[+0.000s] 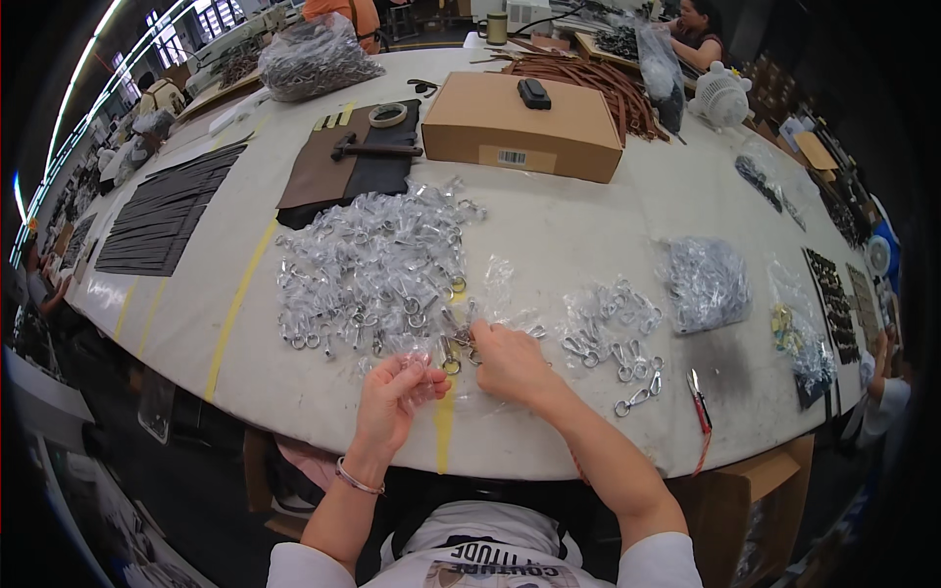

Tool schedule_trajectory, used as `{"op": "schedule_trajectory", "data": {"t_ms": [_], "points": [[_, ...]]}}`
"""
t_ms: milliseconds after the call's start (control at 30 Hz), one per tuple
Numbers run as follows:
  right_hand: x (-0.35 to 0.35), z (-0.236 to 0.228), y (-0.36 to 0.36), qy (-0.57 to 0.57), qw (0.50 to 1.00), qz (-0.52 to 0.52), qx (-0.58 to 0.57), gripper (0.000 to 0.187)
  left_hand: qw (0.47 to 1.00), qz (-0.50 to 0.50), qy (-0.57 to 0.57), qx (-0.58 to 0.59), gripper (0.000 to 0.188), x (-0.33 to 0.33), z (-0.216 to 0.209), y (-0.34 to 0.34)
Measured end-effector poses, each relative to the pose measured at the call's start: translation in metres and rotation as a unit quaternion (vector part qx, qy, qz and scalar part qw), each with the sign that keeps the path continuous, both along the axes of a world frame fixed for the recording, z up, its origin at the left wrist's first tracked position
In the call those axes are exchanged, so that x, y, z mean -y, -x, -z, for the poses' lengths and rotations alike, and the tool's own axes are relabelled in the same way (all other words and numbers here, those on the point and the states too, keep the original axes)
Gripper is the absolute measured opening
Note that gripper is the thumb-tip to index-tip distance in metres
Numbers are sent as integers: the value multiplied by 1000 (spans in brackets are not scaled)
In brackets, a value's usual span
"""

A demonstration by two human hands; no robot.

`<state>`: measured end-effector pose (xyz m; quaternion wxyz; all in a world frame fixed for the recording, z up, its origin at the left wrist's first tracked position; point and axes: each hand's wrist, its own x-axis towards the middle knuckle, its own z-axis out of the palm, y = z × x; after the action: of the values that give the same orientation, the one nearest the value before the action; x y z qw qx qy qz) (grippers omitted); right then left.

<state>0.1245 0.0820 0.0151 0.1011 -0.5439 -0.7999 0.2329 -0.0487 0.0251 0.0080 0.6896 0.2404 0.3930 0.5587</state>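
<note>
- Reference for all positions: the big pile (pixel 368 260) of metal clips, mostly in clear plastic, heaped on the pale table (pixel 569 225).
- Left hand (pixel 392 394): pinching a crumpled plastic bag (pixel 423 382) between thumb and fingers at the pile's near edge. From where I stand, its contents, if any, cannot be made out.
- Right hand (pixel 510 361): fingers curled downward beside some metal clips (pixel 450 355) at the pile's near right corner. Fingertips partly hidden; I cannot tell whether they grip one.
- Bag, as judged: very light, limp, slippery and easily torn. Best pinched at a corner or loose edge.
- Clips, as judged: light, rigid, smooth enough to slide. Best taken by the ring; rings could snag on neighbouring plastic.
- Further clips (pixel 624 365) lie to the right of the pile, apart from it.
- Red-handled snips (pixel 700 404): farther right of the pile.
- Hammer (pixel 387 151): beyond the pile. Cardboard box (pixel 520 118): beyond it and to the right.
</note>
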Motion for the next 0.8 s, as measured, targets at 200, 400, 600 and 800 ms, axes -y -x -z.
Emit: {"op": "schedule_trajectory", "data": {"t_ms": [200,400,600,800], "points": [[13,-19,-20,-69,981,19,-180,21,999,-3,1,35,14,2,-5,-1],[46,-27,-46,25,919,73,-386,19,996,-8,50,77,16,-3,-4,-20],[77,-21,-42,-143,893,-74,-419,19,995,5,69,72,17,-4,-5,-36],[78,-17,-40,-250,882,-144,-372,22,994,23,77,80,20,-2,-5,-43]]}}
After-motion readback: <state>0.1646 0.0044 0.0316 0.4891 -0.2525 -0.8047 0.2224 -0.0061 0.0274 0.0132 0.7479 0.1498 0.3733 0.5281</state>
